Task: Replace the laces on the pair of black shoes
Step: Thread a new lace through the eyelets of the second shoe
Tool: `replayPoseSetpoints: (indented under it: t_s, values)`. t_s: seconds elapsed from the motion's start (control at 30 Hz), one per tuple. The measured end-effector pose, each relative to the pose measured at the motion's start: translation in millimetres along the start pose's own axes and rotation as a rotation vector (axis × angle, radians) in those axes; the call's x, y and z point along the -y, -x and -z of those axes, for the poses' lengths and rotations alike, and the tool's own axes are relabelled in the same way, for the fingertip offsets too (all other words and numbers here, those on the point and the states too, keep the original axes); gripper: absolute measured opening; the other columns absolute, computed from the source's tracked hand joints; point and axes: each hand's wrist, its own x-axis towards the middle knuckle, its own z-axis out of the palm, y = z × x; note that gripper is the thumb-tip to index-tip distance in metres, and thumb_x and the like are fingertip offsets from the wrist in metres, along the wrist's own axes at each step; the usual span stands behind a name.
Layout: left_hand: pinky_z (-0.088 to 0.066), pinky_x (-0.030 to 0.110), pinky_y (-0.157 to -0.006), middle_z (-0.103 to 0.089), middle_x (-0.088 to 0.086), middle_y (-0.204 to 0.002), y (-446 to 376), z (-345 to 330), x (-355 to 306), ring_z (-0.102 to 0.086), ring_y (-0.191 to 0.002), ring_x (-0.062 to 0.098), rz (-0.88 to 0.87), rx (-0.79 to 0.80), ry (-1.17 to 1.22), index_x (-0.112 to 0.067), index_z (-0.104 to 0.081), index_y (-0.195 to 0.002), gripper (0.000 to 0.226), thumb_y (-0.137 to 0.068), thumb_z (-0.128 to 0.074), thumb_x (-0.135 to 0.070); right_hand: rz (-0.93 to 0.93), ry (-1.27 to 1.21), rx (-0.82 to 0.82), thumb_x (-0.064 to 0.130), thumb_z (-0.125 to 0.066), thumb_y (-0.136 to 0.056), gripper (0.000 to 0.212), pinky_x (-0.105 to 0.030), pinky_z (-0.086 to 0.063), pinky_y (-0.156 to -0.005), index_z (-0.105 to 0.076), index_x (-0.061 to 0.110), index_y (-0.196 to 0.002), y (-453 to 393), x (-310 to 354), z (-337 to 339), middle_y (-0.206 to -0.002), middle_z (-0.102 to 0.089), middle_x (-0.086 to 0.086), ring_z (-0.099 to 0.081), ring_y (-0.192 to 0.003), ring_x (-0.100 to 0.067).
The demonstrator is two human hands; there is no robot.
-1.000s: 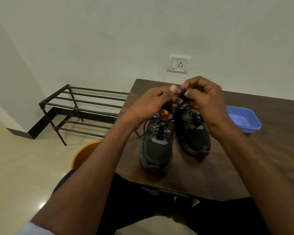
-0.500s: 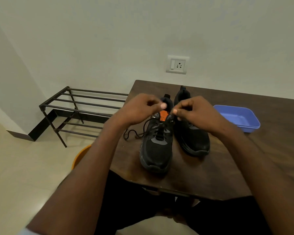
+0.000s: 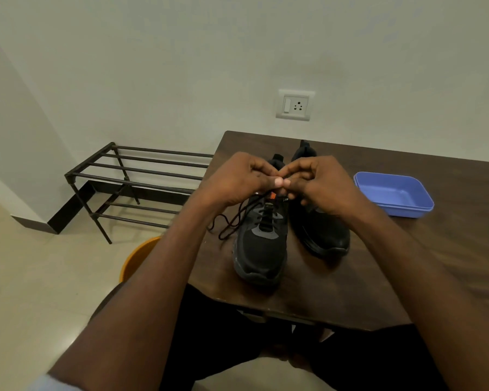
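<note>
Left hand (image 3: 237, 179) and right hand (image 3: 319, 184) pinch lace (image 3: 232, 221) above left shoe (image 3: 261, 244); shoe at 1 o'clock (image 3: 319, 230) appears laced. Finishing stage, likely.

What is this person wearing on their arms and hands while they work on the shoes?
Nothing on the hands: the left hand and right hand are bare, with no gloves, rings or watch visible. Both forearms are uncovered too. The only clothing showing is the edge of a pale, light-coloured sleeve high on the left arm.

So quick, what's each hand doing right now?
Left hand: pinches the black lace.
Right hand: fingers curled, pinching at the same spot; probably the lace.
</note>
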Motion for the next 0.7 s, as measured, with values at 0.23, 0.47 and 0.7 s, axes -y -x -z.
replayPoseSetpoints:
  t_s: [0.23,0.47,0.7]
  values:
    - [-0.052,0.019,-0.055,-0.076,0.012,-0.081,-9,-6,15,-0.066,-0.063,0.012,0.103,-0.097,0.041,-0.002,-0.076,-0.097,0.013,-0.098,-0.067,-0.012,-0.007,-0.052,-0.211,0.007,-0.069,-0.097,0.01,-0.008,-0.046,-0.052,-0.073,0.016,-0.093,-10,-9,-16,-0.078,-0.076,-0.001,-0.068,-0.061,0.001]
    - [-0.054,0.021,-0.066,-0.076,-0.005,-0.079,-19,-14,28,-0.071,-0.076,0.004,0.082,-0.235,-0.055,-0.017,-0.081,-0.087,0.008,-0.092,-0.076,-0.022,-0.004,0.018,-0.218,0.007,-0.063,-0.1,0.018,-0.019,-0.054,-0.067,-0.073,0.018,-0.11,-17,-14,-25,-0.095,-0.076,0.0,-0.07,-0.077,-0.001]
    - [-0.047,0.006,-0.06,-0.074,-0.015,-0.088,-24,-22,36,-0.067,-0.076,0.0,0.013,-0.258,-0.285,-0.025,-0.081,-0.1,0.011,-0.097,-0.07,-0.025,0.043,0.536,0.058,0.003,-0.065,-0.095,0.046,-0.036,-0.048,-0.097,-0.066,0.023,-0.136,-21,-32,-29,-0.13,-0.062,-0.005,-0.058,-0.116,-0.023]
